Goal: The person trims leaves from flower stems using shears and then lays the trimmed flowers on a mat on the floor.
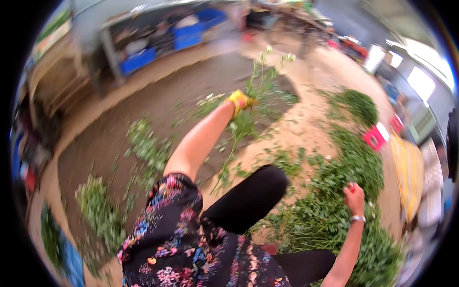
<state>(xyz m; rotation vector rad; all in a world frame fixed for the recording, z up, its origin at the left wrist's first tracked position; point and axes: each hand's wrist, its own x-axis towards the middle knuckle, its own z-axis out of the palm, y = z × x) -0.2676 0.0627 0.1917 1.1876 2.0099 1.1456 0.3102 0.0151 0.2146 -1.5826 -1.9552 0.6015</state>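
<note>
My left hand [241, 102], in a yellow glove, is closed around leafy flower stems [243, 123] and holds them out over a dark sheet. Small pale blooms [288, 57] top these stems, and their lower ends hang toward my black-clad knee. Off to the right, my bare right hand [355, 200] is closed on a small red object [352, 187], whose kind I cannot make out. That hand hovers above a large heap of green leafy stems [315, 215], which spreads beside my legs.
On the dark sheet [95, 153] lie bunches of pale-headed flowers [98, 205]. Blue crates [186, 36] sit under a bench at the back. A pink box [376, 137] and a yellow striped sack [407, 172] stand right of the heap. Loose leaves litter the floor.
</note>
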